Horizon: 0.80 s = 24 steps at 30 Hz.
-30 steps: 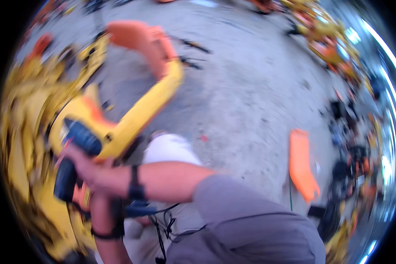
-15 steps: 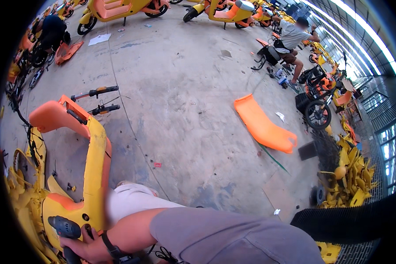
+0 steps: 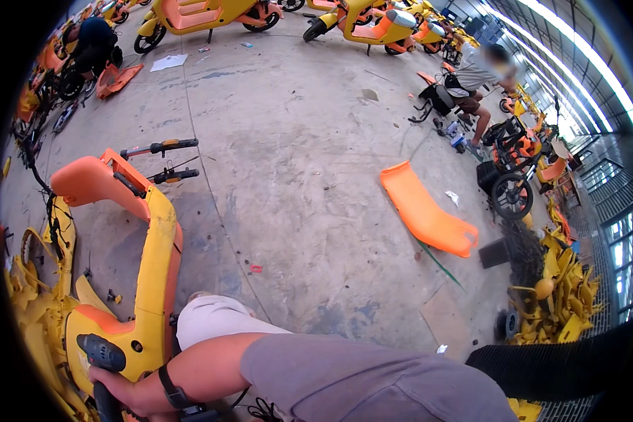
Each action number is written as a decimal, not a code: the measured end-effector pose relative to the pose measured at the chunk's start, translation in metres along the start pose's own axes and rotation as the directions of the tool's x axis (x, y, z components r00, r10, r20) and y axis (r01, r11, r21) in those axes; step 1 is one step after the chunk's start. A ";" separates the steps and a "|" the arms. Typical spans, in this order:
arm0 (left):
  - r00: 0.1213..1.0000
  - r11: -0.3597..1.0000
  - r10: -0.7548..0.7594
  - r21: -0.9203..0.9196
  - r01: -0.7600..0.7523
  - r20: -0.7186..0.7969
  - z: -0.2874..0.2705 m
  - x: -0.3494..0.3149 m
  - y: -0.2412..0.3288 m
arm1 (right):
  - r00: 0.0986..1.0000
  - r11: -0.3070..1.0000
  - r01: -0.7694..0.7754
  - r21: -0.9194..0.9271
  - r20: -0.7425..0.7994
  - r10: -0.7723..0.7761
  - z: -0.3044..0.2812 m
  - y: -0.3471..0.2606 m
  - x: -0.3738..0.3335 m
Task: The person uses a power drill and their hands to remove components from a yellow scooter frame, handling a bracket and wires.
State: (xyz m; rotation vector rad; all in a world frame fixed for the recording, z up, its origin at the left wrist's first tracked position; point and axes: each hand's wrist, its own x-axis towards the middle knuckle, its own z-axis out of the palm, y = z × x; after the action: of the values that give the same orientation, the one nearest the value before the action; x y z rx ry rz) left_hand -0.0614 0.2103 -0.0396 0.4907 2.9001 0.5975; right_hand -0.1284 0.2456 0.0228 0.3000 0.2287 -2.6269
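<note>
"What's at the far left?"
"A heap (image 3: 41,323) of yellow parts, low down by the edge. The round rim bends it, so I can't tell one part from the next."
"And next to it?"
"The drill (image 3: 103,353), at the lower left of the frame. Its fat body slants from upper left to lower right. Its handle goes down to the bottom edge and gets cut off there."
"Who has it?"
"The right hand (image 3: 117,386). Its fingers are wrapped round the handle, and the body sits just above them, a bit to the left."
"Where's the left hand?"
"I can't see it, so I can't say what its fingers do. The right one is the near one."
"What's behind the drill?"
"The yellow shell (image 3: 155,267). It bends up from the lower left. I can't see the drill's tip well, or tell if it touches the shell."
"Anything further right?"
"An orange panel (image 3: 429,211) on the floor, right of the middle, well apart from the hand."
</note>
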 end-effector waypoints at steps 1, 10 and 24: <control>1.000 1.000 -0.004 -0.002 0.004 -0.001 -0.001 -0.001 -0.002 | 1.000 1.000 0.002 -0.003 0.001 -0.002 0.000 0.000 0.000; 0.999 0.998 -0.052 -0.019 0.052 0.001 -0.007 -0.008 -0.015 | 1.000 0.999 -0.027 -0.037 0.014 0.027 0.000 0.009 -0.009; 0.972 0.969 -0.226 -0.084 0.231 0.064 -0.035 -0.046 -0.068 | 0.998 0.992 -0.060 -0.111 -0.013 0.059 -0.006 0.019 -0.010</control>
State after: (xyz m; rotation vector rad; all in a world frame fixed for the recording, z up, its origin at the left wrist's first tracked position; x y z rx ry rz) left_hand -0.0450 0.1231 -0.0318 0.1548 2.8077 0.6647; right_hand -0.1101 0.2349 0.0174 0.2772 0.3618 -2.5428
